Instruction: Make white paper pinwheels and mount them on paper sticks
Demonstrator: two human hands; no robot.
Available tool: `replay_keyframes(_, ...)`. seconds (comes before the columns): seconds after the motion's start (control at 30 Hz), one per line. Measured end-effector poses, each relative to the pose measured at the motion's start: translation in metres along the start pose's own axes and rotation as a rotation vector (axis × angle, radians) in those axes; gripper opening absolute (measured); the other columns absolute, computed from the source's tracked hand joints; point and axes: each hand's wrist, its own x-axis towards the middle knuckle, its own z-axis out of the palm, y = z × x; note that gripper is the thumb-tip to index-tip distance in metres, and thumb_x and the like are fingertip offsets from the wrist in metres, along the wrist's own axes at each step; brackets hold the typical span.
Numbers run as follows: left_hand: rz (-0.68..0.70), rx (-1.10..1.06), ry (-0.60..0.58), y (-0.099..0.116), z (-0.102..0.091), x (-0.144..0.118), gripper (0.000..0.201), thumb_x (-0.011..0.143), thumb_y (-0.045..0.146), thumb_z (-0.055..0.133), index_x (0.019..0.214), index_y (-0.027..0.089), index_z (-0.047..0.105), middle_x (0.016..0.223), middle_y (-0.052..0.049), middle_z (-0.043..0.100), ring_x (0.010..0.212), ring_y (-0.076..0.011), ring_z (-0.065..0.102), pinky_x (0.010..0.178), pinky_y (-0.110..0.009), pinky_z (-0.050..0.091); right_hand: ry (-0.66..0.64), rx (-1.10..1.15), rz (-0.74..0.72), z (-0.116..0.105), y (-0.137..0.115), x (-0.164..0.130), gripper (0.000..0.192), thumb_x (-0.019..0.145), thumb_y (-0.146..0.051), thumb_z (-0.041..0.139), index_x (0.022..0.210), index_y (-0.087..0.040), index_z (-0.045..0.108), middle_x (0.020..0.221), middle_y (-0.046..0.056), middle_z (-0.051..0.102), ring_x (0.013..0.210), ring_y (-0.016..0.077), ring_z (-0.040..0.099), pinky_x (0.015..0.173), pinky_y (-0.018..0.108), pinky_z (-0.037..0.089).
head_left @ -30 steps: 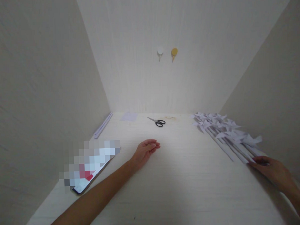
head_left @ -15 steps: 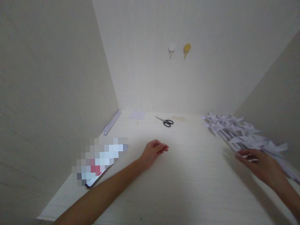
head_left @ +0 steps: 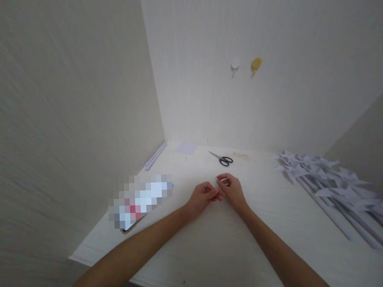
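1. Leaving the paper pinwheels (head_left: pixel 331 182) it touched half a second ago, the right hand (head_left: pixel 232 190) now meets the left hand (head_left: pixel 204 195) at mid-worktop, fingertips touching.
2. Both hands are loosely curled; they may pinch something small between them, but I cannot tell.
3. Pinwheels lie in a heap at the right: folded white vanes on long rolled paper sticks.
4. Pale wood-grain worktop (head_left: pixel 276 241); black-handled metal scissors (head_left: pixel 222 159) lie far, beyond the hands.
5. A thin square paper sheet (head_left: pixel 186 148) and slim white strips (head_left: pixel 156 155) sit far left.
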Motion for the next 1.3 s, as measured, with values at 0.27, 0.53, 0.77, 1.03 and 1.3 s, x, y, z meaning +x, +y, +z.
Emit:
replay_keyframes(0.27,0.121,0.970,0.013,0.045,-0.031,0.055,0.014,0.071,0.023,0.050,0.062,0.015,0.042,0.068,-0.007,0.065,0.060,-0.0120,0.058,0.055,-0.023,0.040,0.013,0.063,0.025,-0.003,0.003,0.001,0.012,0.064,-0.025,0.048,0.068,-0.016,0.054,0.060,0.003,0.058,0.048,0.0134,0.050,0.044,0.024,0.039)
replay_keyframes(0.53,0.137,1.524,0.234,0.110,-0.085,0.140,0.008,0.063,0.014,0.057,0.058,0.013,0.052,0.074,-0.007,0.060,0.083,-0.0197,0.052,0.073,-0.029,0.037,0.028,0.086,0.019,-0.002,0.001,0.001,0.009,0.062,-0.020,0.046,0.065,-0.018,0.054,0.058,0.001,0.057,0.047,0.0124,0.048,0.043,0.023,0.038)
replay_keyframes(0.77,-0.049,1.830,0.244,0.107,-0.105,0.151,0.029,0.079,0.030,0.044,0.104,0.014,0.048,0.105,-0.007,0.050,0.090,-0.0170,0.051,0.075,-0.038,0.043,0.026,0.088,0.014,-0.002,-0.001,0.002,0.009,0.060,-0.018,0.044,0.062,-0.019,0.053,0.057,0.000,0.056,0.047,0.0124,0.049,0.043,0.023,0.039)
replay_keyframes(1.03,-0.153,1.956,0.207,0.101,-0.110,0.157,0.028,0.079,0.033,0.044,0.093,0.012,0.054,0.095,-0.009,0.056,0.086,-0.0173,0.053,0.074,-0.035,0.043,0.005,0.080,0.016,-0.002,0.000,0.001,0.010,0.061,-0.017,0.043,0.063,-0.018,0.052,0.059,0.001,0.055,0.049,0.0124,0.049,0.047,0.024,0.040)
replay_keyframes(1.3,-0.220,2.042,0.227,0.098,-0.108,0.161,0.030,0.078,0.033,0.045,0.099,0.012,0.051,0.101,-0.009,0.053,0.089,-0.0175,0.052,0.076,-0.037,0.043,-0.021,0.078,0.023,-0.001,0.000,0.002,0.009,0.061,-0.018,0.044,0.064,-0.017,0.053,0.058,0.001,0.054,0.048,0.0121,0.048,0.045,0.023,0.038)
